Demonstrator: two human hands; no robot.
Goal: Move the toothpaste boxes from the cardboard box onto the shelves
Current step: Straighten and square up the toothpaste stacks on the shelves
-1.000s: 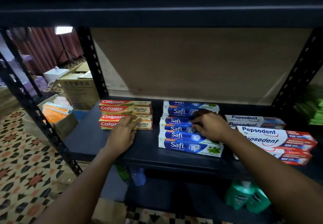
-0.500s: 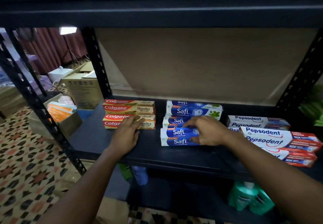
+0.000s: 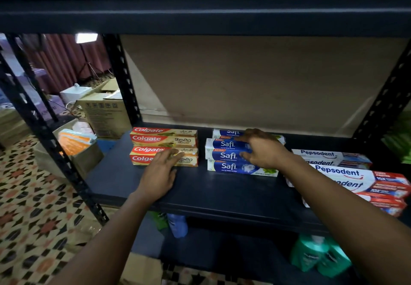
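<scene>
So the dark shelf had three groups of toothpaste boxes on it, all lying flat with their long axes running left-right, parallel to the front edge, brand names facing out toward the front. Colgate boxes sat toward the left back part of the shelf, two rows deep. Safi boxes were in the middle, stacked and stepped from back to front, the front one reaching a bit further right than the ones above it. Pepsodent boxes were over at the right end, the front ones skewed a little, their right ends angled toward the front edge.

Left hand was flat, palm down on the shelf, fingers loosely spread with the tips resting on the front Colgate box, not gripping anything. Right hand was draped over the top of the Safi stack, fingers spread and curled against the boxes, looked more like pressing than a real clamp.

Off past the left end of the shelf there was a cardboard box on the patterned floor
</scene>
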